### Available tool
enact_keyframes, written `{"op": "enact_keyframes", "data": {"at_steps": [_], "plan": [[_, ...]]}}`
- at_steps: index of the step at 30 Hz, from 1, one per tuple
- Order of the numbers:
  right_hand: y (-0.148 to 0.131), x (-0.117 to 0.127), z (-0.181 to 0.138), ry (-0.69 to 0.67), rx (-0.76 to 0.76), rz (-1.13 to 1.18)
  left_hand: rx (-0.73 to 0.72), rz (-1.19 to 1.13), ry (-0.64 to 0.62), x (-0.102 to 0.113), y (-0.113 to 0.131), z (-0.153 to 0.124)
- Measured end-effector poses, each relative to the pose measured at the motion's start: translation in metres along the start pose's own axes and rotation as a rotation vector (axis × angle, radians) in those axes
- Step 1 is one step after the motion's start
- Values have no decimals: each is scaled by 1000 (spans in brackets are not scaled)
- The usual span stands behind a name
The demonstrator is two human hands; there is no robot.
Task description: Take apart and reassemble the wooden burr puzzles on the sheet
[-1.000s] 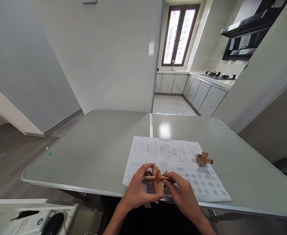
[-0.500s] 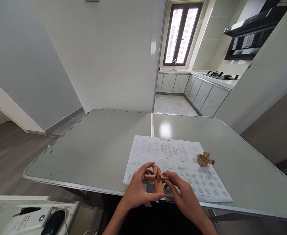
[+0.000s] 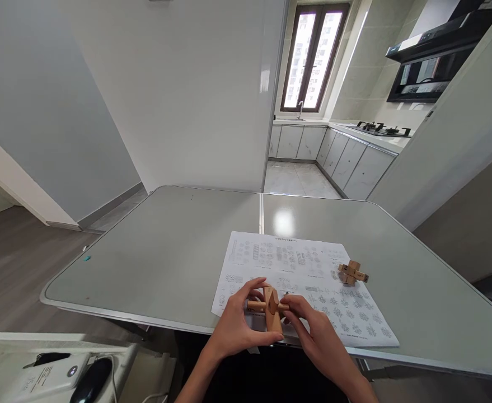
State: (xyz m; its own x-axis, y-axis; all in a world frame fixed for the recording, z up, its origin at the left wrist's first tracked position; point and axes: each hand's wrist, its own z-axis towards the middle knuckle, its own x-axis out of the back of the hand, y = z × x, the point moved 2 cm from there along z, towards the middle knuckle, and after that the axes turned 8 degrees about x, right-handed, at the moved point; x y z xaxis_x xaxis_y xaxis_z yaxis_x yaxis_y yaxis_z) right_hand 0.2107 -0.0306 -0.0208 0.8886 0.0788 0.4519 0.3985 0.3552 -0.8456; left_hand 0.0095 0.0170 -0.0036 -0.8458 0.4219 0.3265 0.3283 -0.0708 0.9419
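Note:
Both hands grip a small wooden burr puzzle (image 3: 270, 311) of crossed sticks, held just above the near edge of a printed instruction sheet (image 3: 308, 291). My left hand (image 3: 235, 330) wraps its fingers round the puzzle's left side, thumb under the lower stick. My right hand (image 3: 313, 330) pinches the right end of the horizontal stick. A second, assembled wooden puzzle (image 3: 352, 272) lies on the sheet's far right corner, apart from both hands.
The sheet lies on a grey folding table (image 3: 165, 257) with a seam down its middle. A lower white surface at bottom left holds a black mouse (image 3: 90, 380) and a white device (image 3: 46, 382). Behind the table stand a white wall and a kitchen doorway.
The puzzle has tilted slightly in my hands; both hands stay at the same spot. The view has shifted a little.

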Motion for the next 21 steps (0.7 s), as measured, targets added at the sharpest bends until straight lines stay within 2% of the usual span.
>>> {"op": "enact_keyframes", "data": {"at_steps": [21], "plan": [[-4,-1,1,8,29,0,-2,20,11,0,2,-2]]}}
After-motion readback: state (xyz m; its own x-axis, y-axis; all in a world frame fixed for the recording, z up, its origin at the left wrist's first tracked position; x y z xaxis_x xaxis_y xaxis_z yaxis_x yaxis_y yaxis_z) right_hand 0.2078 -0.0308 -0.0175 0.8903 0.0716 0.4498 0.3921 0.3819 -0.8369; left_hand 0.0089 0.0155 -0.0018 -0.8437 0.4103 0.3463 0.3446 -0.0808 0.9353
